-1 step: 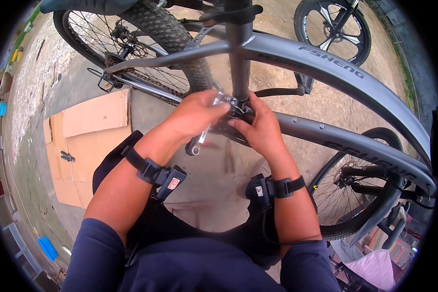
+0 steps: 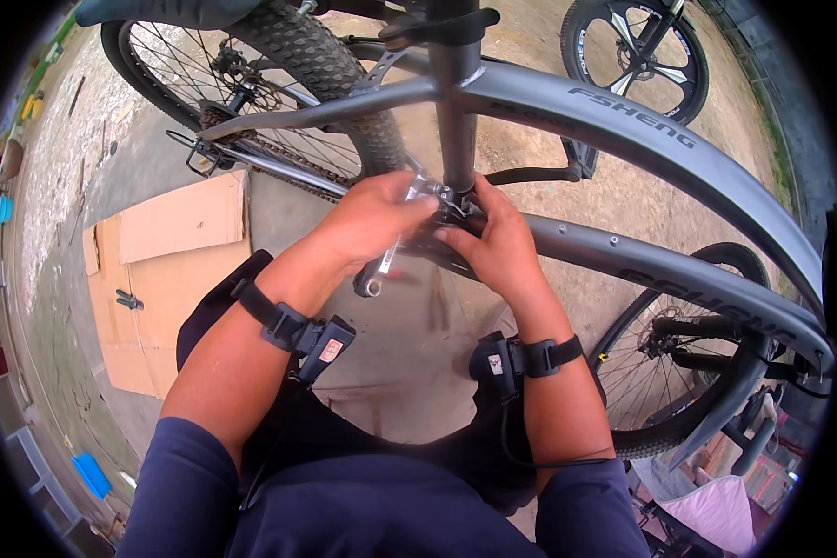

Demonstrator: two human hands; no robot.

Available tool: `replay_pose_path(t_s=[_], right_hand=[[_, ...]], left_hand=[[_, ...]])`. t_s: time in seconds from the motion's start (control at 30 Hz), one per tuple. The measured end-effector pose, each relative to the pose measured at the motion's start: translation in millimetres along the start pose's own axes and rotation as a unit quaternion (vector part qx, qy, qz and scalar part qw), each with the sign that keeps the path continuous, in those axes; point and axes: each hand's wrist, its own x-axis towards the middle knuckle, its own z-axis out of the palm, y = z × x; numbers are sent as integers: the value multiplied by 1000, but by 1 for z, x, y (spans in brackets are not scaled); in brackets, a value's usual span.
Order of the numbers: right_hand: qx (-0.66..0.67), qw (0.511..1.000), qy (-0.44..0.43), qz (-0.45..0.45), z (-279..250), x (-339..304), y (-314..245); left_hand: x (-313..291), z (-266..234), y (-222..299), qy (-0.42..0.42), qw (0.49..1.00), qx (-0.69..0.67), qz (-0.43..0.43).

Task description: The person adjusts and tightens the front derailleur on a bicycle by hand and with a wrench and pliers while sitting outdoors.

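- Hardly any shift shows since the earlier frame; both hands match it.
- Head view: the left hand [image 2: 372, 214], left of the grey metal upright seat tube [image 2: 458, 149], is curled around a slim silver metal bar [image 2: 391, 257].
- Right hand [image 2: 502, 240] cups the tube's foot, thumb and fingers narrow; I cannot tell its grip.
- Flat brown cardboard sheet [image 2: 167, 321] lies well left of the tube.
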Motion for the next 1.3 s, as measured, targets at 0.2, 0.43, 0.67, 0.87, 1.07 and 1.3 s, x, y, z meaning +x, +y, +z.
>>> replay_pose_path(t_s=[0.2, 0.43, 0.67, 0.87, 1.07, 1.3], right_hand=[[163, 984, -32, 55, -2, 7, 15], [95, 993, -64, 19, -9, 5, 3], [-54, 997, -35, 41, -15, 1, -13], [-176, 981, -25, 77, -8, -8, -24], [-162, 984, -27, 71, 0, -7, -25], [-143, 987, -37, 62, -2, -5, -9]], left_hand=[[-1, -1, -1, 1, 1000, 2, -1], [-16, -18, 19, 44, 998, -38, 28], [-46, -36, 26, 83, 992, -57, 75], [-63, -48, 30, 98, 988, -90, 82], [-75, -50, 37, 111, 983, -110, 99], [-82, -57, 41, 125, 980, -129, 90]])
